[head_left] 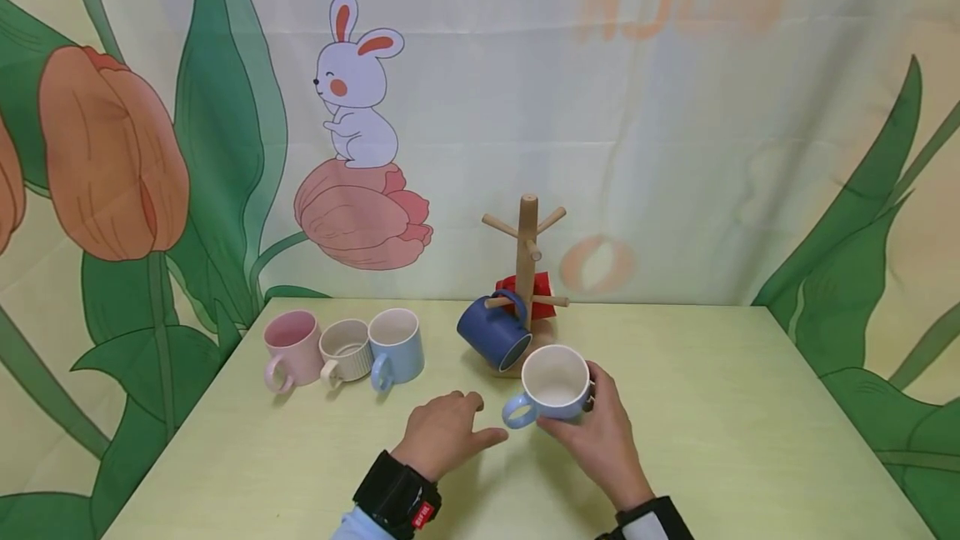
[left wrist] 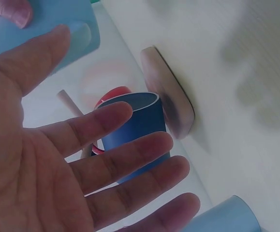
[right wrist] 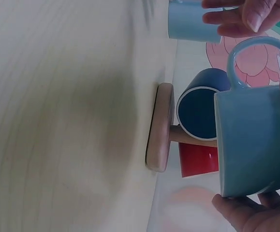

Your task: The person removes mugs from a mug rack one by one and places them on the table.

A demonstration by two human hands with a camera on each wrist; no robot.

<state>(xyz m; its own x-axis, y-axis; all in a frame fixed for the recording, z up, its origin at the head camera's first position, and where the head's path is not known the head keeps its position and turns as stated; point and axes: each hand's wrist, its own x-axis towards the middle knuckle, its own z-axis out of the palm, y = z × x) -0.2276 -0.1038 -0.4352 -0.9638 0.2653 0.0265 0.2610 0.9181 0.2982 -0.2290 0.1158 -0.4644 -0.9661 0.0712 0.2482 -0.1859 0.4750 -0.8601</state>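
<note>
Head view: right hand point(head_left: 606, 444) grips mug point(head_left: 557, 382), left hand point(head_left: 442, 433) spread, table's right edge point(head_left: 836, 407) distant.

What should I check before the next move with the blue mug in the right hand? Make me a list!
1. Right hand grips the light-blue mug: ok.
2. Its handle is clear of fingers: ok, none go through it.
3. Left hand is empty: ok.
4. Upper pegs on the wooden mug tree are free: ok.
5. Dark-blue mug hangs by its handle on a lower peg: ok.
6. Red mug hangs firmly: cannot tell, partly hidden.
</note>
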